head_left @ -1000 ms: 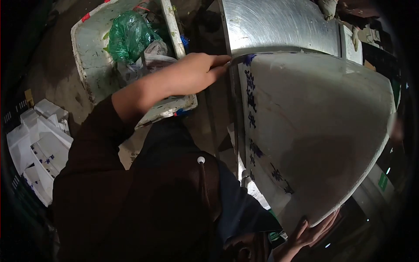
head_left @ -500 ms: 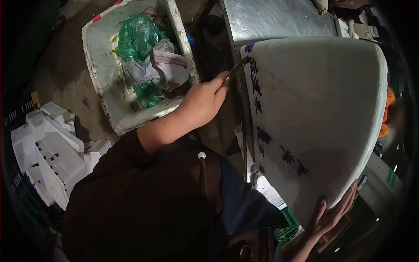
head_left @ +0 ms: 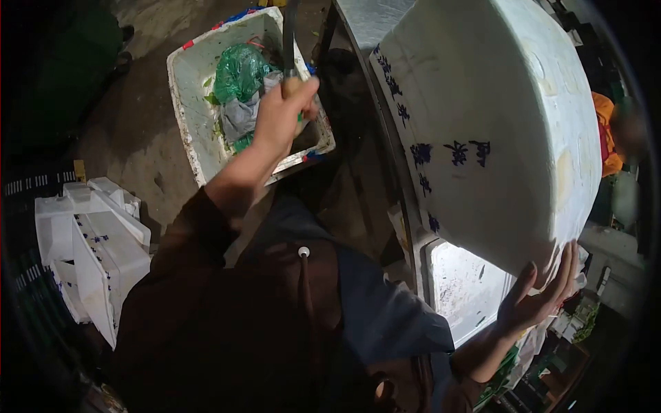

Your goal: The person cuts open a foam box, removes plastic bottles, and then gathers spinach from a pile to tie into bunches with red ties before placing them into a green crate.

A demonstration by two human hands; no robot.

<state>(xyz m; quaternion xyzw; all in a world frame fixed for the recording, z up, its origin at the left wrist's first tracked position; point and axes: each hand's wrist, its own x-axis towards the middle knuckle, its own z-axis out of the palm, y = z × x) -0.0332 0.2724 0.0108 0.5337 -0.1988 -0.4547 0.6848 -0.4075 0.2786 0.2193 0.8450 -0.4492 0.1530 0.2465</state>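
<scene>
My left hand [head_left: 282, 113] is closed around the wooden handle of a knife [head_left: 290, 41], its dark blade pointing up and away. It is raised over the near side of an open foam bin, apart from the big white foam box [head_left: 468, 103]. That box is tilted on the metal table, with dark blue handwritten characters along its side wall. My right hand [head_left: 540, 296] holds its near lower corner, thumb on the side wall and fingers stretched along the bottom edge.
The dirty foam bin [head_left: 184, 131] on the floor holds a green plastic bag [head_left: 241, 72] and grey-white bags. White foam boxes [head_left: 113, 255] are piled at left. A white foam piece [head_left: 461, 289] lies beneath the tilted box. A person in orange [head_left: 604, 131] is at far right.
My left hand has lifted the knife away from the box's marked edge, up and leftward, blade now upright. The foam box has tilted further, showing its bottom; my right hand stays on its corner.
</scene>
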